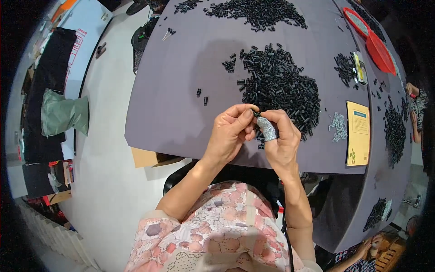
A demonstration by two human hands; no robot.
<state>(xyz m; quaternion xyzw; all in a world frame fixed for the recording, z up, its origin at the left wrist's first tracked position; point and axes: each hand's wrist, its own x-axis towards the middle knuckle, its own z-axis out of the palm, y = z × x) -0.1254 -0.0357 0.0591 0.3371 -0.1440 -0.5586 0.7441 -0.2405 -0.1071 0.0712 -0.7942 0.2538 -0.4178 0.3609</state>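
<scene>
My left hand (229, 131) and my right hand (282, 145) meet over the near edge of the grey-covered table (167, 95). Between their pinched fingertips sits a small black cylindrical piece (256, 114), mostly covered by the fingers. A grey speckled wrap (267, 129) covers one digit of my right hand. Right behind both hands lies a large heap of similar black cylinders (281, 81). Two loose black cylinders (205, 100) rest to the left of the heap. A small pile of pale, clear-looking bits (338, 127) lies to the right of my right hand.
More black cylinders (258, 13) spread along the far side. A yellow booklet (358, 133) lies at the right, with red baskets (379, 52) beyond it. Cotton swabs (168, 33) lie at the far left. Another person's hands (413, 90) show at the right edge. A cardboard box (152, 157) stands below the table's left corner.
</scene>
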